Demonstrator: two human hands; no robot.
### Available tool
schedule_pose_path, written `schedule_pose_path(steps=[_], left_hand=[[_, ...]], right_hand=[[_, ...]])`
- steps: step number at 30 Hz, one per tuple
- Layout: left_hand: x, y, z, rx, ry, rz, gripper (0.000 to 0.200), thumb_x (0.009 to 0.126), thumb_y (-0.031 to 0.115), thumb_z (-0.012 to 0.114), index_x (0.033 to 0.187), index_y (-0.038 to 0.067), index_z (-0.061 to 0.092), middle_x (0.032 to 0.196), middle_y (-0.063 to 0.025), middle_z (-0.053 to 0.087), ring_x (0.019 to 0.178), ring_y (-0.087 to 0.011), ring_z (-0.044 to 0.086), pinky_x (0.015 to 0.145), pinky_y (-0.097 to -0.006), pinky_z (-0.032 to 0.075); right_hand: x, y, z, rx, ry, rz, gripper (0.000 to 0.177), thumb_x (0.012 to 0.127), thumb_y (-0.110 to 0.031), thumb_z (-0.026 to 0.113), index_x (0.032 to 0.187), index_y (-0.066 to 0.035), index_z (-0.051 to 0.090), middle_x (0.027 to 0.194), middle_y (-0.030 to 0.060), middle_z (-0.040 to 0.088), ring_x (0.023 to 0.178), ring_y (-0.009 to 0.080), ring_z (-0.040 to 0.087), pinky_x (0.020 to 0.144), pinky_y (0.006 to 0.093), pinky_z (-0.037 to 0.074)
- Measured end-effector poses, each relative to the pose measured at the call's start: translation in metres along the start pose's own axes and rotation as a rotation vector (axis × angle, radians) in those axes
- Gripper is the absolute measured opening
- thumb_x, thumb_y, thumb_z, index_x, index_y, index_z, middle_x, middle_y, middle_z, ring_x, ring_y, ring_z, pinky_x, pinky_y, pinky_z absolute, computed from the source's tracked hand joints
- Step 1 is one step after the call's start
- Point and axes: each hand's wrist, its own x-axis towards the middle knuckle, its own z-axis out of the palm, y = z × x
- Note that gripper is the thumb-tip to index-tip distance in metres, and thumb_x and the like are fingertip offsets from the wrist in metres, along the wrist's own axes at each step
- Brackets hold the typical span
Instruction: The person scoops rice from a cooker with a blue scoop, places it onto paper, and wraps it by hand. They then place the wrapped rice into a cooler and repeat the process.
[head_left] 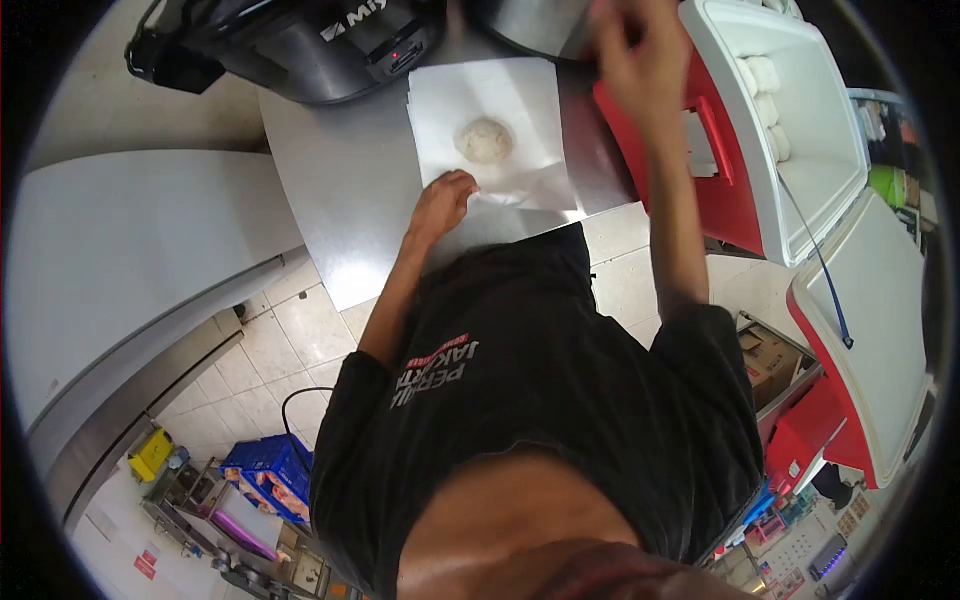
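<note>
A stack of white paper sheets point(535, 105) lies on the metal table, and a small rounded mound that looks like rice point(486, 141) sits on the top sheet. My left hand point(445, 206) is closed, its fingers pinching the near left edge of the paper. Beyond the sheets at the right, my right hand point(643, 65) is raised beside a metal pot point(540, 25) at the top edge. That hand is smeared by motion, so whether its fingers hold anything does not show.
A black appliance with a small red light point(300, 50) stands at the back left of the metal table point(345, 190). To the right, an open red and white cooler box point(735, 215) holds several white bundles point(763, 105). A blue crate point(262, 470) is at lower left.
</note>
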Motion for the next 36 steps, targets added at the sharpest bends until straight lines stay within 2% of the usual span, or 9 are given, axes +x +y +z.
schedule_pose_path(steps=[1, 2, 4, 6, 11, 18, 23, 26, 36], left_hand=[[0.003, 0.002, -0.003, -0.004, 0.001, -0.010, 0.013, 0.081, -0.001, 0.054, 0.087, 0.000, 0.065, 0.094, -0.0118, 0.064, 0.089, -0.0325, 0.060, 0.080, -0.0394, 0.048], [0.007, 0.004, -0.005, -0.025, -0.033, -0.073, 0.013, 0.081, 0.000, 0.054, 0.088, 0.000, 0.065, 0.094, -0.0123, 0.064, 0.089, -0.0328, 0.060, 0.080, -0.0398, 0.048], [0.013, 0.009, -0.011, -0.049, -0.063, -0.126, 0.013, 0.084, 0.005, 0.055, 0.089, -0.001, 0.065, 0.093, -0.0142, 0.063, 0.089, -0.0338, 0.060, 0.079, -0.0402, 0.047], [0.016, 0.010, -0.015, -0.054, -0.063, -0.155, 0.013, 0.084, 0.006, 0.055, 0.089, -0.001, 0.065, 0.093, -0.0146, 0.063, 0.088, -0.0340, 0.060, 0.078, -0.0400, 0.047], [0.021, 0.013, -0.018, -0.034, -0.100, -0.222, 0.014, 0.086, 0.010, 0.057, 0.087, -0.001, 0.066, 0.092, -0.0147, 0.063, 0.089, -0.0335, 0.060, 0.079, -0.0394, 0.047], [0.011, 0.067, -0.027, 0.244, -0.178, -0.045, 0.031, 0.082, 0.026, 0.064, 0.101, 0.002, 0.063, 0.101, -0.0130, 0.061, 0.099, -0.0309, 0.057, 0.085, -0.0417, 0.046], [0.008, 0.074, -0.023, 0.408, -0.353, -0.161, 0.012, 0.079, 0.005, 0.056, 0.086, 0.000, 0.064, 0.092, -0.0165, 0.063, 0.090, -0.0350, 0.061, 0.079, -0.0442, 0.049], [0.005, 0.064, -0.020, 0.317, -0.220, -0.098, 0.013, 0.077, -0.003, 0.052, 0.080, -0.001, 0.065, 0.087, -0.0171, 0.065, 0.084, -0.0359, 0.062, 0.076, -0.0440, 0.050], [0.018, 0.056, -0.026, 0.275, -0.263, -0.190, 0.008, 0.080, 0.005, 0.058, 0.082, 0.001, 0.065, 0.090, -0.0156, 0.065, 0.086, -0.0353, 0.062, 0.076, -0.0447, 0.048]], right_hand=[[-0.032, -0.002, 0.016, 0.164, -0.053, -0.080, 0.020, 0.082, -0.008, 0.062, 0.101, -0.003, 0.059, 0.090, 0.0101, 0.059, 0.082, 0.0206, 0.059, 0.075, 0.0292, 0.047], [-0.073, 0.014, 0.038, 0.248, -0.256, -0.094, 0.038, 0.079, -0.017, 0.067, 0.113, -0.004, 0.056, 0.105, 0.0158, 0.060, 0.099, 0.0314, 0.059, 0.086, 0.0368, 0.047], [-0.149, 0.026, 0.065, 0.066, -0.609, -0.091, 0.044, 0.078, -0.022, 0.068, 0.118, -0.010, 0.056, 0.120, 0.0130, 0.053, 0.113, 0.0309, 0.051, 0.094, 0.0399, 0.044], [-0.189, 0.026, 0.066, 0.046, -0.698, 0.068, 0.037, 0.080, -0.021, 0.066, 0.116, -0.012, 0.059, 0.123, 0.0069, 0.053, 0.115, 0.0280, 0.050, 0.097, 0.0398, 0.041], [-0.209, 0.042, 0.056, 0.055, -0.667, 0.027, 0.022, 0.081, -0.014, 0.063, 0.102, -0.008, 0.065, 0.108, 0.0074, 0.062, 0.105, 0.0273, 0.057, 0.092, 0.0393, 0.044], [-0.202, 0.043, 0.061, 0.006, -0.555, 0.076, 0.008, 0.080, -0.010, 0.064, 0.086, -0.006, 0.067, 0.084, 0.0066, 0.067, 0.081, 0.0263, 0.063, 0.075, 0.0376, 0.049], [-0.205, 0.047, 0.069, 0.038, -0.536, 0.110, 0.009, 0.081, -0.016, 0.064, 0.083, -0.008, 0.066, 0.083, 0.0058, 0.066, 0.081, 0.0248, 0.063, 0.073, 0.0374, 0.050], [-0.202, 0.042, 0.066, 0.055, -0.569, 0.159, 0.011, 0.081, -0.019, 0.066, 0.082, -0.008, 0.066, 0.084, 0.0062, 0.066, 0.080, 0.0259, 0.063, 0.072, 0.0375, 0.050], [-0.189, 0.051, 0.054, 0.337, -0.738, 0.362, 0.021, 0.084, -0.020, 0.067, 0.094, -0.001, 0.067, 0.094, 0.0126, 0.068, 0.086, 0.0286, 0.065, 0.078, 0.0354, 0.049]])
